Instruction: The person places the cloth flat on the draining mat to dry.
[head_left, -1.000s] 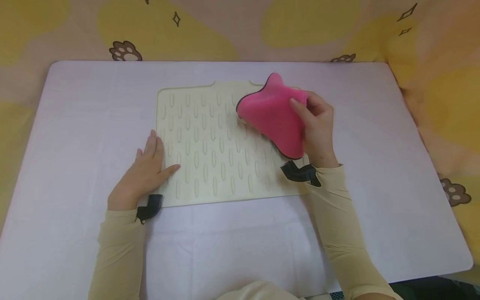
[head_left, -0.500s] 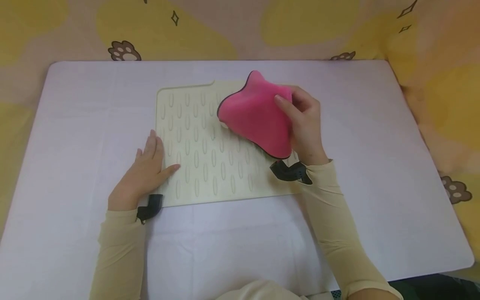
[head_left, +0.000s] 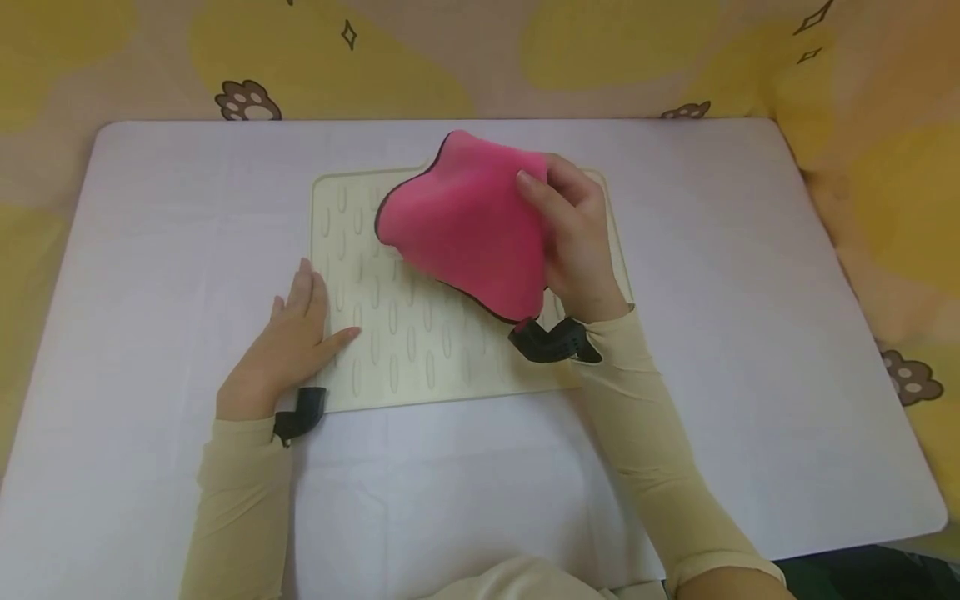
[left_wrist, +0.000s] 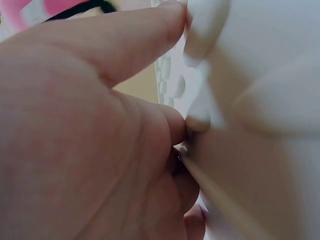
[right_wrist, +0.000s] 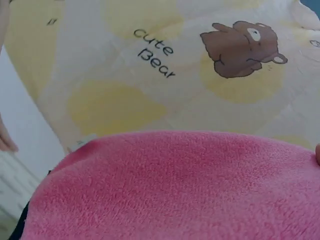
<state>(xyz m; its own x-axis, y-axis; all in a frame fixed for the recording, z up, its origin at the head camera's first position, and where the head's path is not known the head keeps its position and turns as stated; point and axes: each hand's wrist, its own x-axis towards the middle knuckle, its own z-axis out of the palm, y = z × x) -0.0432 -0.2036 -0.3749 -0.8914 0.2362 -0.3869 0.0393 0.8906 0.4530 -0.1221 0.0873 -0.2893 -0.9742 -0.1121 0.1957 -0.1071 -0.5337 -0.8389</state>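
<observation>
My right hand pinches a pink cloth with dark edging, thumb on top and fingers behind. The cloth's fuzzy pile fills the lower part of the right wrist view. It hides much of the cream mat, which has rows of raised oval bumps. Whether the cloth touches the mat I cannot tell. On the mat's left edge rests my left hand, fingers straight and thumb spread over the bumps. In the left wrist view the left hand's palm shows close up beside the bumps.
A white-covered table lies under the mat. Behind and to the right stands a yellow and beige patterned fabric with paw prints. Black wrist cameras are strapped at both wrists.
My right hand has carried the pink cloth leftward and slightly away from me across the mat. The left hand has stayed in place on the mat's edge.
</observation>
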